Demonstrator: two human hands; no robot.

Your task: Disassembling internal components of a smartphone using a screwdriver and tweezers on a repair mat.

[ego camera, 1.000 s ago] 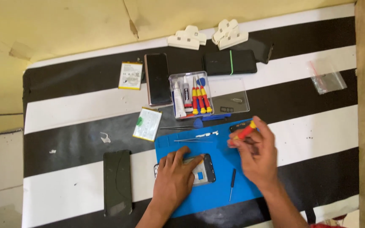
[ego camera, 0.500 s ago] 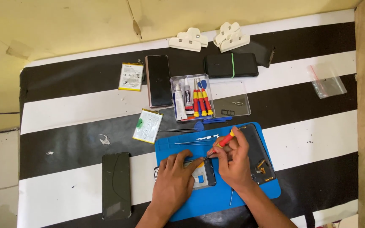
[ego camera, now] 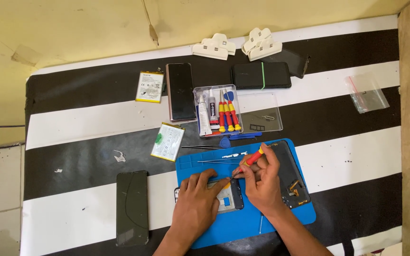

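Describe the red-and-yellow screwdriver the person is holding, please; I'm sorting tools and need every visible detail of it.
The screwdriver is slim, with a red handle, a yellow band near its upper end and a thin dark shaft. It looks like plastic over metal. It is tilted, handle up and to the right, tip down and to the left. The right hand pinches it between its fingers, hiding the middle of the handle. Its tip meets the upper edge of the opened phone frame on the blue mat, beside the left hand.
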